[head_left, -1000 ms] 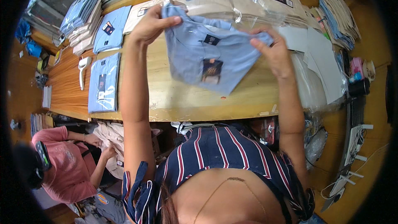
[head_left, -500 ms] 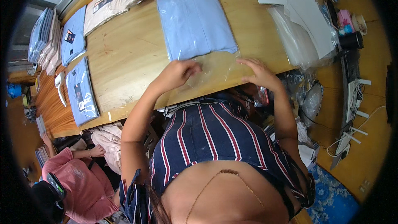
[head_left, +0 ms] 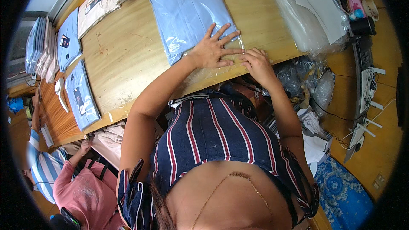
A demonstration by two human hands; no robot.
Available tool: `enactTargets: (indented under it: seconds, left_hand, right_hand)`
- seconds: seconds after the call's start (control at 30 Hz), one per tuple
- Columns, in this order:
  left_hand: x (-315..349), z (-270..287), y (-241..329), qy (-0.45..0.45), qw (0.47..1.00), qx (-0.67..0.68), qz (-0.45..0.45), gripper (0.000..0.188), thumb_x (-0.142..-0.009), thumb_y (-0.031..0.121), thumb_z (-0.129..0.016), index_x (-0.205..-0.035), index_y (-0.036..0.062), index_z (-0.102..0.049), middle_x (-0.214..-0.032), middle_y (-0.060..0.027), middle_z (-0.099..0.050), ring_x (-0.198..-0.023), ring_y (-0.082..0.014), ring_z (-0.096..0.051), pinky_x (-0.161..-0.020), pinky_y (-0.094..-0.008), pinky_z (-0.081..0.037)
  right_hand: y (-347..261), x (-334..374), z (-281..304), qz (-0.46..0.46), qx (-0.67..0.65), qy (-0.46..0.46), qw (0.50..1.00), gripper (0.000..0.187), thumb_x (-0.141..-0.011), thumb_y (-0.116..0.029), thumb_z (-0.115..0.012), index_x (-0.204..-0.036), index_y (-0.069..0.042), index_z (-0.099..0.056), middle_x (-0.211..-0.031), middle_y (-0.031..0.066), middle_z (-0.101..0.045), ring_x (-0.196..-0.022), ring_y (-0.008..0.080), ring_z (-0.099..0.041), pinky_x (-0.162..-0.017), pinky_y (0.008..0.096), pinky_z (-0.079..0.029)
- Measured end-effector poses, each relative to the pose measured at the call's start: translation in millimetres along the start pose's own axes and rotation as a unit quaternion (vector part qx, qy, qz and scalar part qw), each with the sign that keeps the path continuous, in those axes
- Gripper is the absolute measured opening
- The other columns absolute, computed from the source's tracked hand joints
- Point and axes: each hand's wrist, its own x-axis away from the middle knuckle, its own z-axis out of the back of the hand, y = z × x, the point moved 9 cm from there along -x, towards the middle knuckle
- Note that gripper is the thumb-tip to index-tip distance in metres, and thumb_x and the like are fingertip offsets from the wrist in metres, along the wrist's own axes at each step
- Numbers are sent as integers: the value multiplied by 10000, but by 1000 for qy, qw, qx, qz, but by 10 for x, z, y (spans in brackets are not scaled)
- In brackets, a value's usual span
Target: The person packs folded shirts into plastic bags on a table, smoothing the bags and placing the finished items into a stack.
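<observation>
A folded light-blue garment point(head_left: 183, 12) lies on the table inside a clear plastic bag point(head_left: 198, 63), whose loose end points toward me. My left hand point(head_left: 215, 50) is open, fingers spread flat over the near right part of the bagged garment. Close beside its fingertips, my right hand point(head_left: 257, 63) has its fingers drawn together at the bag's near right corner. They appear to pinch the plastic there, though the grip itself is partly hidden.
Bagged blue garments point(head_left: 82, 96) and pale pink ones point(head_left: 96, 8) lie along the table's left and far sides. Clear plastic bags point(head_left: 283, 21) and white sheets point(head_left: 313, 10) cover the right end. A white spoon-shaped scoop point(head_left: 61, 93) is at left. A co-worker in pink point(head_left: 87, 191) and another in stripes point(head_left: 42, 162) are nearby.
My left hand has moved right and flattened onto the bagged garment. My right hand has closed at the bag's corner. A person in stripes has come into view at left.
</observation>
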Motion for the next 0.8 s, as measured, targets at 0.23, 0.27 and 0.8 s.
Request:
enactTargets:
  seconds: [0.23,0.27,0.8]
  left_hand:
    - [33,-75,-21,-29,999,-27,-1,413,-828,526,-271,-1211,405,-367,-1370,-20,-176,-1271,-294,-83,-989,-540,-93]
    - [31,-78,-19,-30,999,-29,-1,412,-831,526,-261,-1213,408,-361,-1370,-18,-176,-1271,-292,-82,-990,-540,-91]
    - [219,63,-48,-34,998,-54,-21,401,-827,492,-309,-1212,400,-364,-1367,5,-189,-1272,-237,-113,-994,-540,-77]
  right_hand:
    - [-262,279,76,60,101,73,990,137,-644,-15,-544,-777,-27,-575,-745,65,-523,-726,219,-502,-678,323,-386]
    - [-288,309,76,64,106,70,990,140,-646,-18,-542,-782,-27,-575,-752,65,-524,-728,218,-502,-680,326,-386]
    - [-389,279,-1,-26,182,9,983,208,-699,-218,-606,-851,-83,-561,-891,50,-506,-848,207,-461,-719,361,-332]
